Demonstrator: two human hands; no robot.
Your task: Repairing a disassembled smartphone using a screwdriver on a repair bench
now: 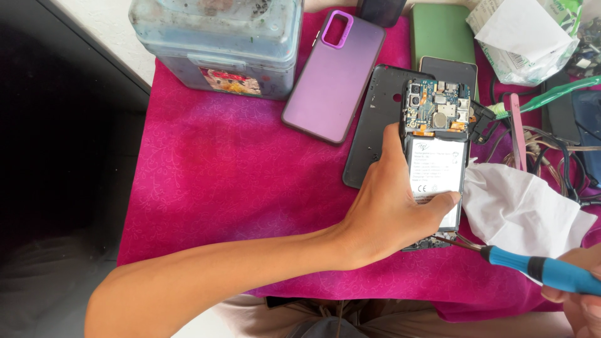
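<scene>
A person's left hand (388, 209) reaches across from the near left and clasps an opened phone (435, 156), thumb along its left edge and fingers curled over the white battery, so the grip is closed around the phone body. The phone lies back-up with its circuit board exposed at the far end, right of centre on the counter. The right hand (579, 294), mostly cut off at the near right corner, is wrapped tight around the blue handle of a screwdriver (532, 266), whose thin metal tip touches the phone's near end. Just right of the phone lies a crumpled white tissue (523, 213). Under its left side rests a black back cover (375, 119), and further left a purple phone case (335, 75). A bright pink patterned cloth (231, 181) covers the counter. At the far left stands a grimy pale blue plastic box (219, 37); at the far right are a green pouch (441, 31) and tangled cables (551, 150).
</scene>
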